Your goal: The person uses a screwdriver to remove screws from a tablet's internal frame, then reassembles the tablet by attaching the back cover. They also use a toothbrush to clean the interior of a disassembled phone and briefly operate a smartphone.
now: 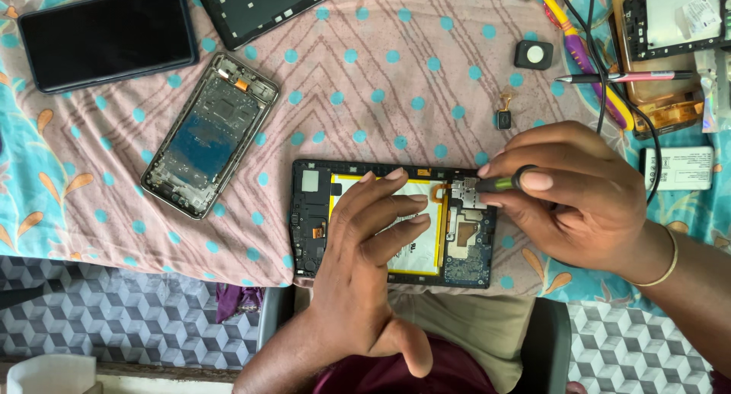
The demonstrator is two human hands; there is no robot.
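Gutted phone frame (209,135) lies left of opened tablet (392,223)

Dark phone screen (106,35) top left; black screen panel (259,6) beside.

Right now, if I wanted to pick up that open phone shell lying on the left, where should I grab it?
Grab the open phone shell by its two long metal edges, pinching across the narrow width from above. It lies flat and tilted on the cloth, insides facing up, so keep fingers off the exposed parts in the middle.
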